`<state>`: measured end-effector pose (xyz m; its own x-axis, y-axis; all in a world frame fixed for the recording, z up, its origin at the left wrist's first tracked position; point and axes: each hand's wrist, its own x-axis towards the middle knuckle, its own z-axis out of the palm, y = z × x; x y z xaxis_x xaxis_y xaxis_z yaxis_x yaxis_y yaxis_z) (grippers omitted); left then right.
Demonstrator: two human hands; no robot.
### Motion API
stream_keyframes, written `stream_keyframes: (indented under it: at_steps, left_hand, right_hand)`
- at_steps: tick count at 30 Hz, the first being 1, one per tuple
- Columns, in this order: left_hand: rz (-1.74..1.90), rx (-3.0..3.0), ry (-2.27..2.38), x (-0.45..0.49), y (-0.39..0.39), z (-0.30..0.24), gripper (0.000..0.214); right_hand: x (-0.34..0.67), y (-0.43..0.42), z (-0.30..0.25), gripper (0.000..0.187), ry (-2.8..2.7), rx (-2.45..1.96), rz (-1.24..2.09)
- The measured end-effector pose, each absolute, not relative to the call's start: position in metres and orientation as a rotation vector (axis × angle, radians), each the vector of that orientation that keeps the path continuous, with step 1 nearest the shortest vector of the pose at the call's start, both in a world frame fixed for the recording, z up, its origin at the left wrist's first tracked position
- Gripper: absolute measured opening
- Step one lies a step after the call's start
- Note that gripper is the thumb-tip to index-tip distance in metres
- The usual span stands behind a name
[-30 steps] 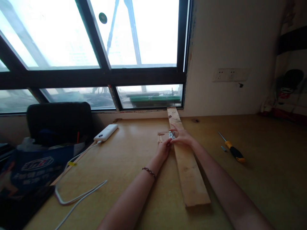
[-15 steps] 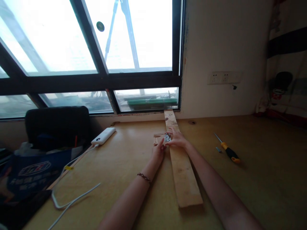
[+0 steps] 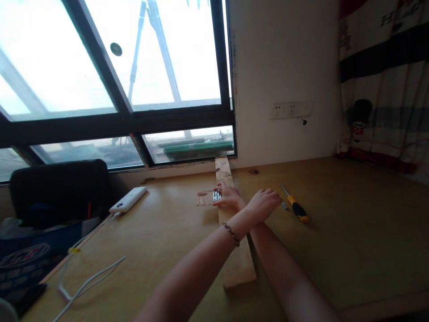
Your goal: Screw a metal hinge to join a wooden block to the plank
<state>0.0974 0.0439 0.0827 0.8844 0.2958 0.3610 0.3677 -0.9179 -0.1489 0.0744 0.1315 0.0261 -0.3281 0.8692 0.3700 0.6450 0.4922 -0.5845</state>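
Note:
A long wooden plank [image 3: 224,172] lies on the wooden desk [image 3: 174,232], running from the window sill toward me. A small metal hinge [image 3: 216,195] sits at its left edge, joining a small wood piece [image 3: 203,199]. My right hand [image 3: 229,197] rests on the plank with its fingers pressing on the hinge. My left hand [image 3: 264,202], with a bead bracelet on the wrist, crosses over my right forearm and hovers above the desk, fingers loosely curled and holding nothing, close to a yellow-and-black screwdriver [image 3: 295,209] and a small screw [image 3: 284,206].
A white power bank [image 3: 128,200] with a white cable [image 3: 87,277] lies at the left. A black bag [image 3: 56,188] and a blue bag [image 3: 30,257] sit at the far left. A wall socket [image 3: 290,110] and a curtain [image 3: 385,85] are at the right.
My left hand has left the hinge area and swung right across my right arm toward the screwdriver. The view has turned to the right. My right hand stays on the hinge.

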Motion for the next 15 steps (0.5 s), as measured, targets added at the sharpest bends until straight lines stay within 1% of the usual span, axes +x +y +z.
stream_keyframes:
  at_steps: [3, 5, 8, 11, 13, 15]
  left_hand:
    - [-0.37, -2.754, -0.25, 0.144, 0.062, 0.066, 0.029]
    - [-0.346, -2.701, -0.151, 0.17, 0.067, 0.053, 0.031]
    - [-0.249, -2.684, -0.074, 0.201, 0.069, 0.036, 0.022]
    - [-0.157, -2.696, -0.006, 0.218, 0.072, 0.028, 0.017]
    - [-0.203, -2.715, 0.059, 0.219, 0.074, 0.033, 0.017]
    - [-0.397, -2.763, 0.034, 0.211, 0.073, 0.049, 0.018]
  right_hand:
    - [0.074, 0.135, 0.024, 0.069, -2.074, -1.207, 0.494]
    - [0.074, 0.137, 0.023, 0.071, -2.061, -1.198, 0.534]
    - [0.074, 0.138, 0.022, 0.077, -2.064, -1.211, 0.524]
    - [0.074, 0.138, 0.022, 0.077, -2.068, -1.247, 0.491]
    - [0.074, 0.137, 0.021, 0.077, -2.067, -1.262, 0.472]
    - [0.074, 0.136, 0.021, 0.078, -2.072, -1.258, 0.458]
